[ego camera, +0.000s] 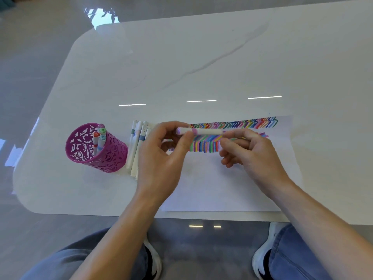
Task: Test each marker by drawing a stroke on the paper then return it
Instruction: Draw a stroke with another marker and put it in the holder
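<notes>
A white marker with a lilac cap and band [203, 131] lies level above the paper, held between both hands. My left hand [161, 154] pinches its capped left end. My right hand [250, 150] grips its right end with fingers curled. Below them the white paper [222, 188] carries two rows of coloured strokes [234, 124] along its far edge. A purple cut-out pen cup [96, 150] at the left holds several markers. A pile of white markers [136, 146] lies on the table between the cup and the paper, partly hidden by my left hand.
The white table [201, 57] stretches far beyond the paper, its rounded left corner close to the cup. The near table edge runs just below the paper. My knees and shoes show under it.
</notes>
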